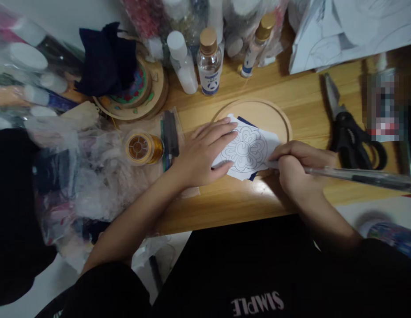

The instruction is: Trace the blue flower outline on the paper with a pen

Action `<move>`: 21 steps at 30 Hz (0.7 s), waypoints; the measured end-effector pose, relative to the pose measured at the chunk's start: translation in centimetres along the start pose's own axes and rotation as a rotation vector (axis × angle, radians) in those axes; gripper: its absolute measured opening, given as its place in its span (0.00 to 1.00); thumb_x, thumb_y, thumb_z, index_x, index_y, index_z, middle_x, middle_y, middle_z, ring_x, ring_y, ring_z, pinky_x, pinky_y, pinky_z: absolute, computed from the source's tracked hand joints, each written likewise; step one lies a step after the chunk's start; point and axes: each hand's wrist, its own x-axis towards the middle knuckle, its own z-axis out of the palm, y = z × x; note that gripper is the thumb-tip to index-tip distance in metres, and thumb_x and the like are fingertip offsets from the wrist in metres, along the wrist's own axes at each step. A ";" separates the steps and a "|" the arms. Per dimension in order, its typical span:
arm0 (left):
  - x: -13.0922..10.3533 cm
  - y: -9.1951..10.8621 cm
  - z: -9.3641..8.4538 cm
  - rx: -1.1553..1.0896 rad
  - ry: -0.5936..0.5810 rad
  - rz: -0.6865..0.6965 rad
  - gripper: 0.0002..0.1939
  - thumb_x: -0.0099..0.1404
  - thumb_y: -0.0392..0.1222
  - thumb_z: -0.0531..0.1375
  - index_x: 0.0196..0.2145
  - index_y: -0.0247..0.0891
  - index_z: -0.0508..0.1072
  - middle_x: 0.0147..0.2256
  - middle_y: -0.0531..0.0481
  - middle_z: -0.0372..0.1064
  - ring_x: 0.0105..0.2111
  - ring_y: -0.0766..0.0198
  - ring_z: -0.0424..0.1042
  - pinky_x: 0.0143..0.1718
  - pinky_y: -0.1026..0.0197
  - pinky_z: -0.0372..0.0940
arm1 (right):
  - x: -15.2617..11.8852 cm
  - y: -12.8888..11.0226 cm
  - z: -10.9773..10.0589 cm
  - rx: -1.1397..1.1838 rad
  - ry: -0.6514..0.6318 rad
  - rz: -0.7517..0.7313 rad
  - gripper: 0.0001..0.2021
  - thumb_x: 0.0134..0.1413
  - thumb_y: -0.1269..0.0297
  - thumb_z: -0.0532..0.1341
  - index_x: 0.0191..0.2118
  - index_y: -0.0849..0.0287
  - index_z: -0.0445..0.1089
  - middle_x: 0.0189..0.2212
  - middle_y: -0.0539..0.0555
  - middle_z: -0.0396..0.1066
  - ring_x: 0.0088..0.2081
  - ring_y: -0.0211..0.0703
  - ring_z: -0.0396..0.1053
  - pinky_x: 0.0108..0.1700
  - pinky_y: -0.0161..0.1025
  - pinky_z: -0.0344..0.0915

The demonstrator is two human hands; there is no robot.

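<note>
The left hand [205, 152] is spreading flat, steadying patterned paper [250, 150] on the round board [280, 118]; the right hand [299, 167] is holding a pen [352, 175], seemingly tracing; continuing is calling for stillness.

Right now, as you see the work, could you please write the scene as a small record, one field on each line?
Left hand: spread, fingers on the paper
Right hand: holding a pen, tip near the drawing's right edge
Drawing: flower-like black outline
Under the paper: dark blue sheet, partly showing
Round wooden board: beneath both
Left of board: thread spool
Right of board: black-handled scissors
</note>
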 end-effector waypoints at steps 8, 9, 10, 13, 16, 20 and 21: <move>-0.1 0.0 0.0 0.030 0.000 0.007 0.27 0.67 0.44 0.62 0.61 0.32 0.66 0.63 0.36 0.67 0.67 0.46 0.64 0.65 0.44 0.62 | 0.0 0.2 0.1 0.009 0.016 -0.002 0.11 0.42 0.76 0.56 0.19 0.53 0.70 0.12 0.44 0.63 0.16 0.36 0.61 0.19 0.36 0.54; -0.1 0.0 0.0 0.035 0.004 0.012 0.27 0.67 0.44 0.62 0.61 0.32 0.67 0.63 0.36 0.67 0.66 0.46 0.64 0.65 0.44 0.62 | 0.0 0.2 0.0 0.009 0.014 -0.004 0.11 0.42 0.76 0.56 0.19 0.53 0.70 0.12 0.44 0.63 0.15 0.36 0.60 0.19 0.36 0.54; -0.1 0.0 0.0 0.038 0.007 0.012 0.27 0.67 0.44 0.62 0.61 0.32 0.67 0.63 0.36 0.67 0.66 0.46 0.64 0.65 0.44 0.63 | -0.1 0.3 0.0 0.010 0.012 -0.007 0.11 0.42 0.76 0.56 0.19 0.53 0.70 0.12 0.44 0.63 0.15 0.36 0.60 0.19 0.36 0.54; -0.1 0.0 0.0 0.042 0.010 0.011 0.27 0.67 0.43 0.62 0.61 0.32 0.66 0.63 0.36 0.67 0.67 0.47 0.64 0.65 0.44 0.63 | -0.1 0.3 0.0 0.013 0.014 -0.016 0.12 0.42 0.76 0.56 0.19 0.53 0.70 0.13 0.44 0.63 0.15 0.36 0.61 0.18 0.36 0.55; -0.1 -0.1 0.1 0.040 0.014 0.011 0.27 0.67 0.43 0.62 0.61 0.33 0.66 0.63 0.37 0.67 0.67 0.47 0.64 0.66 0.44 0.62 | -0.1 0.3 0.1 0.012 0.031 -0.027 0.12 0.42 0.76 0.56 0.19 0.53 0.71 0.13 0.44 0.64 0.16 0.36 0.61 0.19 0.36 0.55; -0.1 -0.1 0.1 0.022 0.002 0.005 0.27 0.67 0.43 0.62 0.61 0.33 0.66 0.63 0.36 0.66 0.67 0.46 0.63 0.65 0.43 0.62 | -0.1 0.2 0.2 0.020 0.035 -0.025 0.12 0.43 0.75 0.56 0.19 0.52 0.71 0.13 0.44 0.65 0.16 0.36 0.62 0.19 0.37 0.56; -0.1 -0.1 0.1 0.017 -0.001 0.005 0.27 0.67 0.43 0.62 0.61 0.33 0.66 0.64 0.36 0.66 0.67 0.46 0.63 0.65 0.43 0.62 | -0.1 0.2 0.2 0.023 0.033 -0.023 0.12 0.43 0.75 0.56 0.19 0.52 0.71 0.13 0.44 0.65 0.16 0.36 0.62 0.19 0.37 0.56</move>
